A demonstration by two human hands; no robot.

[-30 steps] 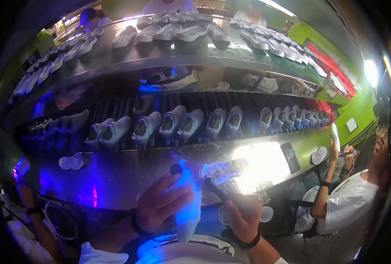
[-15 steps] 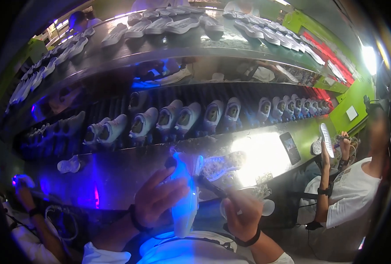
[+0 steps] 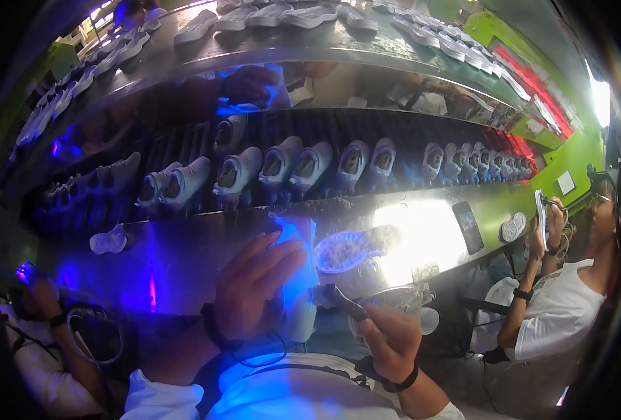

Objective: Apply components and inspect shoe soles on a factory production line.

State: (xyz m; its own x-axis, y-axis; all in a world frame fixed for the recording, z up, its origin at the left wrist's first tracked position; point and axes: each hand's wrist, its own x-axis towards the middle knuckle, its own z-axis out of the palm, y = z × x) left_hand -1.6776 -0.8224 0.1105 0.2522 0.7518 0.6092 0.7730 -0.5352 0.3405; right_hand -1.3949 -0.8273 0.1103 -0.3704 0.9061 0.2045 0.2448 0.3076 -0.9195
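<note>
Left hand (image 3: 256, 290): fingers extended, we hold a long blue-lit white sole (image 3: 299, 308) before us.
Right hand (image 3: 394, 337): closed on slim dark tool (image 3: 345, 303), spanning the gap.
Grey metal bench (image 3: 184, 259): near edge behind sole.

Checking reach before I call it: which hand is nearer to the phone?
Right. The right hand, gripping a tool, is lower and left of the phone in the picture; the left hand is much farther left, holding a blue-lit piece.

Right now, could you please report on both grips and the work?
Left grip holding blue-lit shoe sole. Right grip holding brush-like tool by its edge, contact unclear. Nothing seen between; another sole on bench.
</note>
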